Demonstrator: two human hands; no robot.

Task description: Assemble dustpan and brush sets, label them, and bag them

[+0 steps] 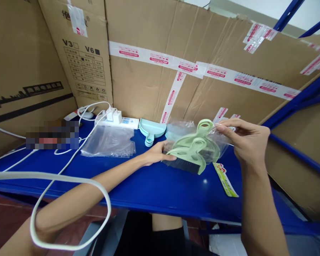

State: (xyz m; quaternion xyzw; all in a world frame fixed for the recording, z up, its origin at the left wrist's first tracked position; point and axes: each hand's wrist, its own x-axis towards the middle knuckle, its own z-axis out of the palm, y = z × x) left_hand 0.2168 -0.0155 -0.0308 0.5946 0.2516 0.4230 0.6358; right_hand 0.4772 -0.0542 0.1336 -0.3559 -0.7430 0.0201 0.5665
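A light green dustpan and brush set [194, 149], the brush with dark bristles, is held above the blue table, partly inside a clear plastic bag [224, 138]. Gripping the set's left edge, my left hand [157, 153] has its thumb over the front and its other fingers behind. My right hand [242, 133] pinches the bag's edge near the upper handle, thumb against the fingers. Below them, a yellow-green printed card [225, 179] lies on the table [162, 188].
A stack of pale blue dustpans [152, 128] stands behind my left hand. Clear bags [109, 142] lie left of it, before a white power strip [122, 121]. A white cable [69, 174] loops across my left forearm. Cardboard [144, 81] walls the back; blue metal bars [304, 103] rise at right.
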